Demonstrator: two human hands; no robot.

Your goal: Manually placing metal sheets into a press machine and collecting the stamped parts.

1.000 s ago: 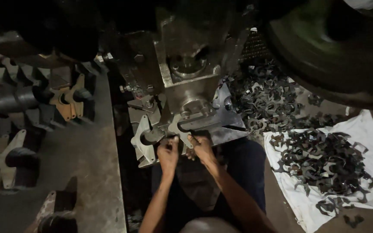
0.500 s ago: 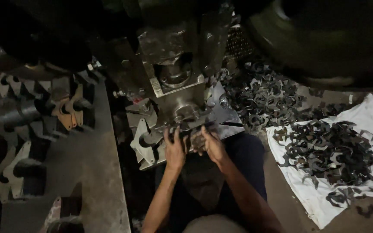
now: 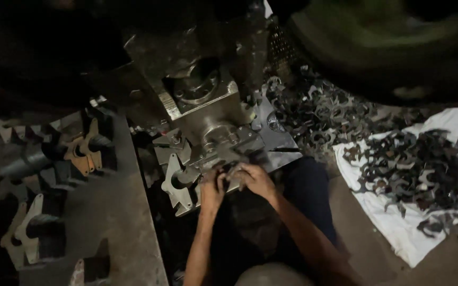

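Head view: left hand [image 3: 213,186] and right hand [image 3: 254,179], curled on a small metal part [image 3: 231,170], risk crushing beneath the press [image 3: 208,114] at twelve o'clock.

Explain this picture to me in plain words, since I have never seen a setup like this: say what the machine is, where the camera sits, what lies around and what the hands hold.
The view comes from a camera worn on the person's head, looking down at their own arms. In the middle stands a heavy metal press-like machine; it is dim, so its exact kind is hard to tell. The left hand and the right hand meet at the machine's lower block, fingers on a small dark metal piece there; whether either hand grips it cannot be made out. To the right, a white cloth on the floor carries a heap of small dark curved metal parts, and a second loose heap lies beside the machine. To the left, a metal table holds rows of larger flat forked plates.
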